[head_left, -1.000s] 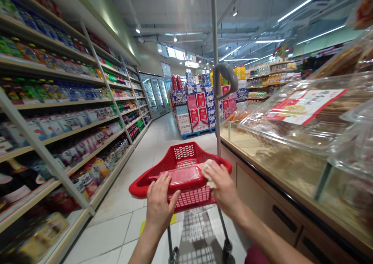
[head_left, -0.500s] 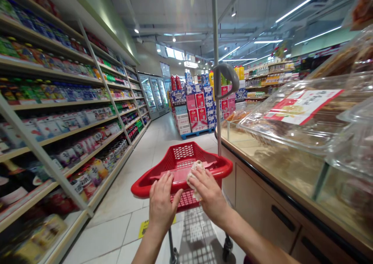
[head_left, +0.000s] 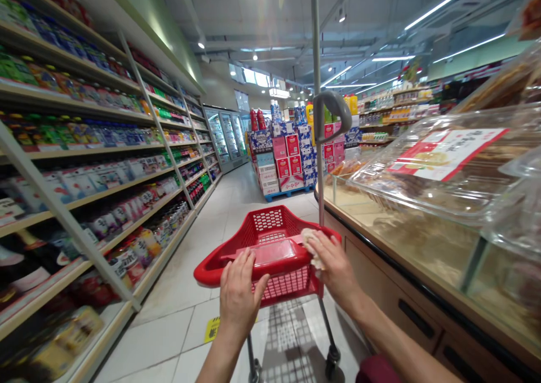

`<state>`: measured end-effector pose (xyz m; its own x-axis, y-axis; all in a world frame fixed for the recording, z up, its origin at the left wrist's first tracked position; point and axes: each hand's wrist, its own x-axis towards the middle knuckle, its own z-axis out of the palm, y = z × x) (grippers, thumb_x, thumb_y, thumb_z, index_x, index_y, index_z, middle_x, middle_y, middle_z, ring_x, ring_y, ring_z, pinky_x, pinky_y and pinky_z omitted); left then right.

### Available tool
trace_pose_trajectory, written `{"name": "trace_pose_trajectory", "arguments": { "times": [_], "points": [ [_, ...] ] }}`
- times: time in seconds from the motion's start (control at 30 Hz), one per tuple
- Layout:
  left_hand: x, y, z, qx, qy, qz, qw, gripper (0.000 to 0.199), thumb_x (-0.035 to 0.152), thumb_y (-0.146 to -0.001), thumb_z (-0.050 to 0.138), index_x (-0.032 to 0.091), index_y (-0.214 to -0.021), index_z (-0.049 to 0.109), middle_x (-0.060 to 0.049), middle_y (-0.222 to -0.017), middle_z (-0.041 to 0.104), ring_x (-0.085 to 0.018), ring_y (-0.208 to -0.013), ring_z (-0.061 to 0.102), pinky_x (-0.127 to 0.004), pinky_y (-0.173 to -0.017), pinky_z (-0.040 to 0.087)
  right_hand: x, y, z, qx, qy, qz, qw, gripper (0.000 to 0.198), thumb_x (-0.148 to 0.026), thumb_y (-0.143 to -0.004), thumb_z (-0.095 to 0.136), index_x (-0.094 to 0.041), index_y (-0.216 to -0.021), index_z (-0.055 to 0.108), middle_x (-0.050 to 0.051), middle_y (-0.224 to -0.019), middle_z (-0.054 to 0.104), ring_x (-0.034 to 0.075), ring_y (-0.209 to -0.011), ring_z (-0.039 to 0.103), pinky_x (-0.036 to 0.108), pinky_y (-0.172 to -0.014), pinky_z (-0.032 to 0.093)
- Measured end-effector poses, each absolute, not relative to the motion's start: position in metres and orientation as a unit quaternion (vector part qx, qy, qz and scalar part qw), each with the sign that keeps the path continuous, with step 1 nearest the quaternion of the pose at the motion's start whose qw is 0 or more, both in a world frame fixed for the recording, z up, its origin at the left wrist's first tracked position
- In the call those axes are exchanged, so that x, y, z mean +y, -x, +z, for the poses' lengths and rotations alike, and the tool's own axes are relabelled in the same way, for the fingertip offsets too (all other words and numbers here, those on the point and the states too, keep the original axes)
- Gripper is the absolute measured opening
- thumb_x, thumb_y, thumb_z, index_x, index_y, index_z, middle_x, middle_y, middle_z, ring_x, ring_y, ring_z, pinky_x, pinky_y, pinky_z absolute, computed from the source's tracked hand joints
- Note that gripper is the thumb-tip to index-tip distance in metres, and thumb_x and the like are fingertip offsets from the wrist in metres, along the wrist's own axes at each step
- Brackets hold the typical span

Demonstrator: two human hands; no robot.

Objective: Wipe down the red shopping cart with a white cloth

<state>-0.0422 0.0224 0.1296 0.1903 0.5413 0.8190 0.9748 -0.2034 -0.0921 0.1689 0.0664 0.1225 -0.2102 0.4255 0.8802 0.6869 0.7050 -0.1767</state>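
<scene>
Over the cart handle, both hands stretch palm-down.

label on clear box, yellow floor sign, unreadable

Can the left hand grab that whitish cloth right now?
Maybe, but probably not easily. Space beside the left hand on the red cart looks free toward the cloth, but the right hand covers much of it, leaving mostly the left edge showing.
</scene>
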Motion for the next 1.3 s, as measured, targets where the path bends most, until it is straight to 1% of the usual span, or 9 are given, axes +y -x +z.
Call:
{"name": "trace_pose_trajectory", "arguments": {
  "times": [0.1,0.27,0.47,0.63,0.8,0.87,1.03,1.2,1.3],
  "points": [
    [0.022,0.041,0.129,-0.54,0.697,-0.335,0.332,0.044,0.035,-0.077,0.047,0.013,-0.115,0.043,-0.014,-0.116,0.053,-0.024,-0.106,0.048,-0.041,-0.091,0.032,0.067,-0.172,0.121,-0.754,0.386,-0.118,0.518,0.043,-0.007,-0.075,0.038,-0.017,-0.115,0.049,0.012,-0.121,0.049,0.021,-0.115,0.041,0.046,-0.096,0.031],
    [0.023,0.041,0.129,-0.544,0.696,-0.329,0.334,0.045,0.036,-0.077,0.048,0.013,-0.115,0.043,-0.014,-0.115,0.053,-0.024,-0.105,0.049,-0.041,-0.091,0.032,0.061,-0.157,0.122,-0.797,0.314,-0.123,0.501,0.041,-0.006,-0.076,0.039,-0.019,-0.113,0.051,0.008,-0.12,0.051,0.018,-0.119,0.037,0.041,-0.097,0.032],
    [0.024,0.041,0.127,-0.546,0.698,-0.334,0.321,0.046,0.036,-0.077,0.048,0.014,-0.117,0.041,-0.013,-0.117,0.052,-0.024,-0.108,0.047,-0.041,-0.092,0.031,0.071,-0.181,0.122,-0.74,0.403,-0.121,0.524,0.042,-0.007,-0.078,0.036,-0.019,-0.116,0.048,0.011,-0.121,0.05,0.02,-0.115,0.042,0.047,-0.096,0.03],
    [0.026,0.039,0.127,-0.543,0.694,-0.335,0.334,0.046,0.036,-0.077,0.048,0.013,-0.116,0.042,-0.014,-0.115,0.053,-0.025,-0.106,0.048,-0.042,-0.091,0.032,0.062,-0.156,0.12,-0.791,0.315,-0.13,0.508,0.037,-0.01,-0.079,0.041,-0.021,-0.113,0.051,0.008,-0.12,0.052,0.019,-0.119,0.037,0.041,-0.096,0.033],
    [0.025,0.04,0.127,-0.543,0.698,-0.329,0.331,0.045,0.036,-0.077,0.048,0.013,-0.116,0.042,-0.013,-0.116,0.053,-0.024,-0.107,0.047,-0.041,-0.092,0.03,0.075,-0.189,0.116,-0.746,0.399,-0.133,0.516,0.043,-0.007,-0.076,0.036,-0.019,-0.115,0.049,0.011,-0.123,0.048,0.021,-0.117,0.039,0.048,-0.097,0.028],
    [0.026,0.038,0.127,-0.544,0.696,-0.33,0.334,0.045,0.036,-0.077,0.048,0.013,-0.116,0.042,-0.013,-0.116,0.053,-0.024,-0.107,0.047,-0.041,-0.092,0.03,0.074,-0.19,0.116,-0.739,0.41,-0.128,0.519,0.043,-0.006,-0.076,0.036,-0.018,-0.115,0.05,0.011,-0.123,0.047,0.022,-0.117,0.039,0.048,-0.096,0.028],
    [0.027,0.035,0.128,-0.544,0.694,-0.33,0.338,0.046,0.036,-0.077,0.047,0.013,-0.117,0.041,-0.014,-0.115,0.053,-0.024,-0.105,0.049,-0.041,-0.092,0.03,0.064,-0.167,0.118,-0.795,0.323,-0.139,0.494,0.038,-0.008,-0.078,0.04,-0.021,-0.111,0.053,0.006,-0.119,0.052,0.018,-0.118,0.037,0.04,-0.097,0.031],
    [0.027,0.035,0.127,-0.546,0.696,-0.329,0.331,0.045,0.036,-0.077,0.047,0.013,-0.116,0.041,-0.014,-0.116,0.053,-0.024,-0.108,0.047,-0.041,-0.092,0.03,0.076,-0.186,0.12,-0.731,0.423,-0.133,0.518,0.04,-0.007,-0.077,0.036,-0.018,-0.113,0.051,0.011,-0.121,0.05,0.021,-0.114,0.043,0.047,-0.095,0.03],
    [0.027,0.031,0.127,-0.545,0.69,-0.333,0.34,0.045,0.036,-0.078,0.047,0.013,-0.116,0.042,-0.014,-0.116,0.053,-0.024,-0.107,0.047,-0.041,-0.092,0.03,0.069,-0.169,0.123,-0.747,0.384,-0.13,0.526,0.037,-0.008,-0.079,0.036,-0.018,-0.111,0.052,0.01,-0.12,0.05,0.02,-0.116,0.041,0.043,-0.095,0.032]
  ]
}}
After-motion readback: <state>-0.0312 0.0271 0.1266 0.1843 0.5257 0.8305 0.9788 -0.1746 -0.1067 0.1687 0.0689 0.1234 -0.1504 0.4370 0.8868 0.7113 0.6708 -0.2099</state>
